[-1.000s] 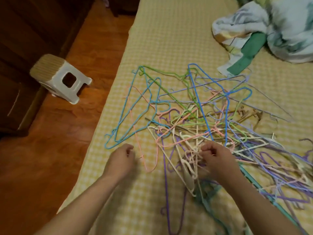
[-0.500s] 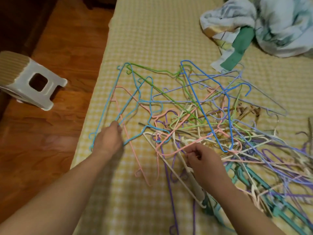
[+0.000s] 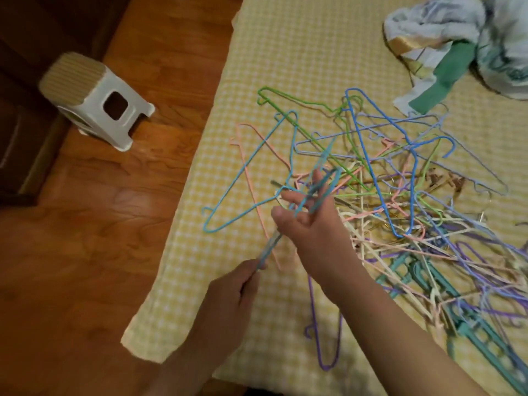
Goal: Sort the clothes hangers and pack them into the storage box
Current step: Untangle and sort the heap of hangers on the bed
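Note:
A tangled pile of thin wire hangers (image 3: pixel 414 224) in blue, green, pink, purple and cream lies on the yellow checked bed (image 3: pixel 300 52). My left hand (image 3: pixel 228 295) grips the lower end of a light-blue hanger (image 3: pixel 268 247) that is lifted off the bed. Its upper part runs between the spread fingers of my right hand (image 3: pixel 308 221), above the pile's left side. Another light-blue hanger (image 3: pixel 245 178) and a pink hanger (image 3: pixel 251 170) lie flat to the left. A purple hanger (image 3: pixel 325 352) lies near the front. No storage box is in view.
Teal plastic hangers (image 3: pixel 457 310) lie at the pile's lower right. Crumpled bedding (image 3: pixel 471 38) sits at the back right of the bed. A white stool (image 3: pixel 94 101) stands on the wood floor (image 3: pixel 100 224) left of the bed, beside dark furniture (image 3: pixel 28 52).
My left hand has pulled back toward me, drawing a light-blue hanger out of the pile. My right hand has risen from the cream hangers and spread its fingers around that hanger.

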Motion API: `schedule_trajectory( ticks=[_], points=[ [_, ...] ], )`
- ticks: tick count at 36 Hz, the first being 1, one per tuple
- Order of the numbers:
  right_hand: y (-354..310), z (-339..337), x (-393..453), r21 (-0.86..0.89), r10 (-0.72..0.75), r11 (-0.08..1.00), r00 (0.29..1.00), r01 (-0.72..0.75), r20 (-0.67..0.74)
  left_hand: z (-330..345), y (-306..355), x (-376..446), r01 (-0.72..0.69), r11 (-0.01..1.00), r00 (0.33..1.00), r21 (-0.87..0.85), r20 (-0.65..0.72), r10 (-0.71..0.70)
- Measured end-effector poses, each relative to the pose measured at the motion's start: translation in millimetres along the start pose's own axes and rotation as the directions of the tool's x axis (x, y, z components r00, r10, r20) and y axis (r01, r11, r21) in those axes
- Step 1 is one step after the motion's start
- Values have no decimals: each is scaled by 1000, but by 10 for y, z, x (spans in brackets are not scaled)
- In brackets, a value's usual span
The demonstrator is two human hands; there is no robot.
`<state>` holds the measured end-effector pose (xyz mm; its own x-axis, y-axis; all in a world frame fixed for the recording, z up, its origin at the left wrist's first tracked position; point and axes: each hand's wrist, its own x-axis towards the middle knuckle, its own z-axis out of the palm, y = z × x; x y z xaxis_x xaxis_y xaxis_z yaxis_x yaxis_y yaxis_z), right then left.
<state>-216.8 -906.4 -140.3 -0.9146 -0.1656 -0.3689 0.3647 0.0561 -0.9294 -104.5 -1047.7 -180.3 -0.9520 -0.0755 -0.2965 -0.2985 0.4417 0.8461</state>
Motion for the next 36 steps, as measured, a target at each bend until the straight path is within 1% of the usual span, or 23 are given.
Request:
schedule_trajectory(
  ticks=[2,3,4,5,6,7,9,10,11,13,15,16,18,20,22,24,26,28,31,33,36],
  points=[
    [-54,-1,76,-18,7,1000,991,-10,-131,43,-10,-32,-40,998,988,45,149,33],
    [-57,-9,115,-32,5,999,984,-11,-178,44,-38,-34,-85,989,971,120,232,55],
    [-103,-62,99,-75,-20,997,980,5,-200,66,-16,-58,-142,971,956,192,281,84],
    [-113,-105,101,-119,-29,993,979,5,-201,61,-36,-53,-175,952,953,251,285,100],
    [-138,-171,94,-157,-26,988,983,-4,-184,40,-21,-37,-177,948,965,264,234,115],
    [-171,-247,78,-203,-29,979,991,1,-134,3,28,-26,-174,955,980,242,142,142],
    [-223,-419,27,-291,-64,954,997,76,49,-70,150,-3,-196,957,978,216,-34,208],
    [-245,-502,-12,-344,-94,928,985,140,148,-95,219,16,-223,943,965,248,-83,249],
    [-246,-571,-62,-399,-117,894,967,202,227,-115,287,41,-260,919,950,296,-94,299],
    [-229,-661,-197,-482,-145,821,929,305,341,-102,428,84,-350,848,917,398,-38,396],
    [-152,-693,-324,-529,-130,761,887,375,443,-54,538,119,-441,776,889,451,96,449],
    [-112,-692,-379,-540,-96,754,876,374,473,-36,586,125,-455,772,888,444,159,432],
    [-27,-763,-460,-539,-64,769,880,344,471,29,670,161,-397,823,914,407,258,313],
    [77,-851,-492,-507,-45,815,902,281,429,96,623,200,-323,865,921,385,336,195],
    [209,-968,-450,-507,4,840,934,191,358,131,541,206,-300,869,915,393,377,145],
    [379,-1177,-338,-544,49,834,971,89,235,138,475,223,-214,898,928,383,368,64],
    [534,-1478,-182,-589,94,807,994,-39,63,116,444,242,-85,937,938,338,345,-40],
    [654,-1805,2,-655,131,733,983,-184,-129,67,448,244,16,960,951,278,293,-100],
    [763,-2206,389,-721,99,610,934,-330,-344,-71,512,218,85,979,974,184,193,-120],
    [778,-2358,717,-736,43,568,907,-368,-420,-172,532,198,128,983,980,132,138,-146],
    [778,-2469,1208,-773,-43,512,887,-375,-459,-293,541,167,189,982,979,8,81,-189]
  ],
)
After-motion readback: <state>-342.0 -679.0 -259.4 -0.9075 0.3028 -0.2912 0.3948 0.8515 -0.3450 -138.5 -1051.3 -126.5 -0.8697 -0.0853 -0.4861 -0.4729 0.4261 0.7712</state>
